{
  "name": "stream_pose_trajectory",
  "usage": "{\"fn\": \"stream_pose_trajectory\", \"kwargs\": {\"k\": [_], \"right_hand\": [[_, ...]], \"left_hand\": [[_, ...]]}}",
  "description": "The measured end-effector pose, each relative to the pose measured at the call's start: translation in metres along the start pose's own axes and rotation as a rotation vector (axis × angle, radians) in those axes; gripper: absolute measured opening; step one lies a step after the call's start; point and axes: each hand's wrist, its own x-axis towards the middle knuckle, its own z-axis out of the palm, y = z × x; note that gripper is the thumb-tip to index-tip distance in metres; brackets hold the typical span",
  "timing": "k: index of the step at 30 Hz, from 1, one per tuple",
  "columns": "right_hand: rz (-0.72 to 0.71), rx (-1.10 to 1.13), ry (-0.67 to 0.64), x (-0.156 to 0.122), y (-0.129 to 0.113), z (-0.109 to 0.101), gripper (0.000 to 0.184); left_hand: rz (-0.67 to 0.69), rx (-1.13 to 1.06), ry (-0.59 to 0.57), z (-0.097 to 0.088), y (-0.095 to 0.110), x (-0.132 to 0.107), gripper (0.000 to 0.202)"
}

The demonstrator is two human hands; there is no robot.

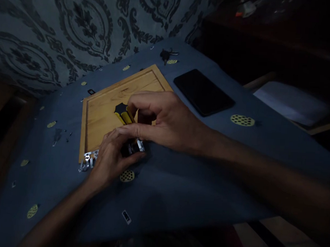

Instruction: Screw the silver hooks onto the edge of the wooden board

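I've got my right hand (168,120) closed around a yellow-and-black screwdriver (124,115), fingers curled on the handle with its dark butt end pointing up; the shank is hidden, so no clue from here where the tip sits. My left hand (110,150) is just below and left of it, bent around a shiny metal fitting (139,145) at the near edge of a wooden panel (107,107). Can't tell if I'm actually pinching that one or just steadying it. Another bit of metal hardware (87,161) is right beside the left hand, on its outer side. The panel lies flat on the table (178,187), under and beyond both hands. Past my right hand there's a black phone (203,92), and farther out some keys (165,55). A few tiny dark bits (67,136) lie left of the left hand, too small to make out.
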Motion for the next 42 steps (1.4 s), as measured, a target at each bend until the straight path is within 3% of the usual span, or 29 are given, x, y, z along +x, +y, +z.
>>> {"fn": "stream_pose_trajectory", "kwargs": {"k": [9,15,24,42], "right_hand": [[-0.053,-0.155,0.194,-0.005,0.006,0.013,0.031],[0.033,-0.155,0.346,-0.005,-0.004,0.009,0.027],[0.002,-0.165,0.272,-0.004,0.009,0.011,0.030],[-0.031,-0.120,0.190,-0.003,0.010,0.009,0.029]], "left_hand": [[0.014,0.030,-0.001,0.000,0.002,0.000,0.025],[0.035,0.034,-0.051,-0.004,0.006,0.004,0.027],[0.027,0.060,-0.066,-0.003,0.004,0.003,0.031],[0.026,0.052,-0.057,-0.002,0.003,0.001,0.031]]}}
